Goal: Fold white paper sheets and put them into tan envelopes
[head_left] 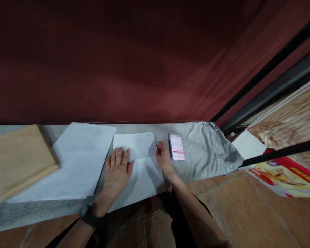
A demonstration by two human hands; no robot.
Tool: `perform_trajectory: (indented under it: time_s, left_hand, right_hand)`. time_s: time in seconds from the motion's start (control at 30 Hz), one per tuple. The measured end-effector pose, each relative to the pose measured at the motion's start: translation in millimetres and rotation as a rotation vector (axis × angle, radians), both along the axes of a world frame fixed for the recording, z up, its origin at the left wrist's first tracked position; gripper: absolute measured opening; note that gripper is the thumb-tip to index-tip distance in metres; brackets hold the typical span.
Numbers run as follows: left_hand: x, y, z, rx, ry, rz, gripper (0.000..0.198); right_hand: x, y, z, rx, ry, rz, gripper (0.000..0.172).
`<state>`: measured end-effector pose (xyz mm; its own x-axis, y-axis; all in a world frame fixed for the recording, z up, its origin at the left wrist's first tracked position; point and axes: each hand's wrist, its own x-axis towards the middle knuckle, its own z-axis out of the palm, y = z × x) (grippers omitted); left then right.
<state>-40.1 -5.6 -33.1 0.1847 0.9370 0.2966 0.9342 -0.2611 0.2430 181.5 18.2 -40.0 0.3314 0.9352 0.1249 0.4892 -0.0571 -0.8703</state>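
My left hand (118,168) lies flat, fingers stretched out, on a white sheet of paper (142,175) spread over a grey cloth (206,151). The sheet's upper part (134,144) is folded over toward me. My right hand (164,159) rests at the sheet's right edge near the fold, fingers curled on the paper's edge. A phone (177,147) with a lit screen lies on the cloth just right of my right hand.
A larger white sheet (77,162) lies to the left, and beyond it a tan board or envelope (18,158). A dark red curtain (119,62) hangs behind. Another white sheet (248,144) and a printed poster (284,175) lie on the right. The floor (222,206) is brown tile.
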Motion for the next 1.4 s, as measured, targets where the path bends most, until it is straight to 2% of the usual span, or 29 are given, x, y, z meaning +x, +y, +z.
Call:
perform_trajectory:
  time_s: [0.07, 0.13, 0.27, 0.33, 0.43, 0.5, 0.6, 0.67, 0.77, 0.83, 0.9, 1.0, 1.1, 1.23, 1.4]
  left_hand:
    - [13, -6, -2.8, 0.018, 0.041, -0.089, 0.054]
    - [23, -8, -5.6, 0.0, 0.077, -0.166, 0.054]
    - [27, -4, -12.0, -0.054, 0.152, -0.316, 0.055]
    - [26, -1, -13.7, -0.059, 0.166, -0.348, 0.057]
    - [24, 0, -12.9, -0.047, 0.135, -0.277, 0.057]
    - [21, 0, -10.7, -0.05, 0.092, -0.177, 0.056]
    - [8, 1, -7.2, -0.071, 0.017, -0.01, 0.062]
    - [-6, 1, -5.4, -0.083, -0.032, 0.047, 0.065]
    - [-21, -2, -2.1, -0.108, -0.072, 0.056, 0.064]
    - [-21, -6, 0.9, -0.105, -0.08, 0.059, 0.062]
    - [-11, -11, 3.6, -0.083, -0.08, 0.025, 0.059]
    - [12, -15, 4.3, -0.105, -0.045, -0.124, 0.055]
    - [28, -10, 2.1, -0.145, 0.008, -0.169, 0.055]
    - [26, 4, 2.2, -0.135, 0.014, -0.141, 0.056]
    - [8, 15, -1.5, -0.092, 0.008, 0.009, 0.062]
  right_hand:
    - [-10, -8, 7.7, 0.094, -0.208, 0.033, 0.05]
    - [-25, -16, 13.3, 0.134, -0.32, 0.13, 0.047]
    - [-58, -29, 13.8, 0.101, -0.478, 0.386, 0.048]
    - [-66, -31, 11.1, 0.069, -0.573, 0.442, 0.051]
    - [-62, -32, 7.3, 0.0, -0.679, 0.39, 0.052]
    - [-52, -32, 4.9, -0.031, -0.722, 0.32, 0.054]
    - [-36, -35, 1.5, -0.046, -0.741, 0.208, 0.058]
    - [-28, -37, 0.3, -0.052, -0.732, 0.156, 0.059]
    - [-20, -37, 1.5, -0.085, -0.719, 0.123, 0.058]
    - [-19, -38, 4.1, -0.099, -0.725, 0.124, 0.058]
    - [-24, -39, 6.9, -0.08, -0.729, 0.163, 0.059]
    - [-37, -42, 9.6, -0.028, -0.709, 0.299, 0.055]
    - [-50, -41, 9.6, -0.029, -0.694, 0.389, 0.051]
    - [-49, -33, 6.8, -0.065, -0.713, 0.317, 0.052]
    - [-31, -29, -0.3, -0.072, -0.744, 0.178, 0.057]
